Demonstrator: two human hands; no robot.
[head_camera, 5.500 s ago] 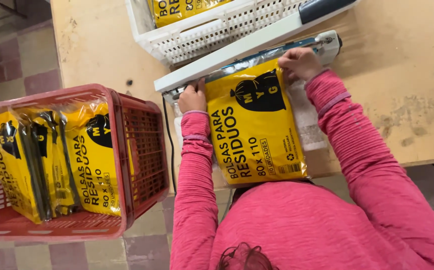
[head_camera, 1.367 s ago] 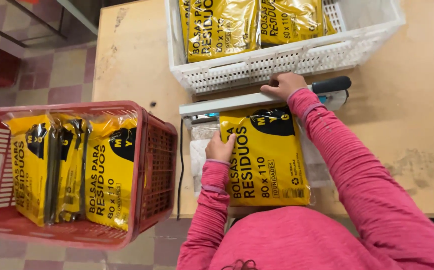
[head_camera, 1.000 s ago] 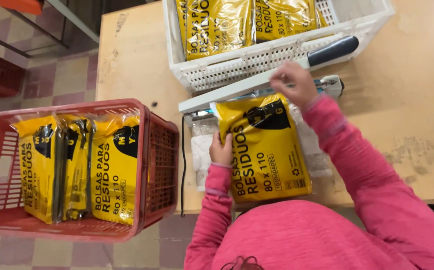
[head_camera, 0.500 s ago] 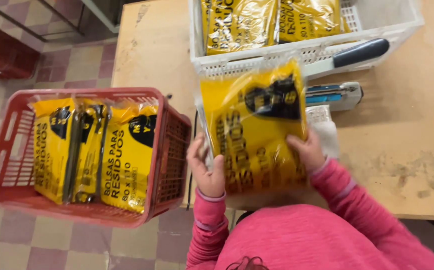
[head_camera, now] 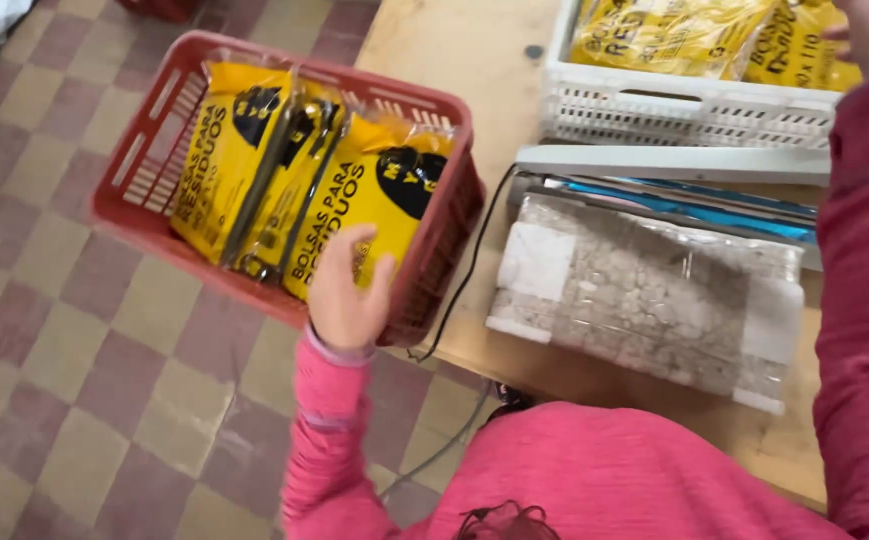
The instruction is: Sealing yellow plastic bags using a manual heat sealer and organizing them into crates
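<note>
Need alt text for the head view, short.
A person's left hand rests on a yellow packet standing in a red basket. Beside it on the wooden table sit a heat sealer and a white crate of more packets.

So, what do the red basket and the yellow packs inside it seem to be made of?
The red basket looks like rigid moulded plastic: slotted lattice walls, matte surface. The yellow packs look like thin glossy plastic film, since they wrinkle and reflect light.

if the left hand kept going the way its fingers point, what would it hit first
Most likely the nearest yellow pack in the red crate: the left hand points up into it, fingertips already at its lower edge. Depth is unclear.
</note>
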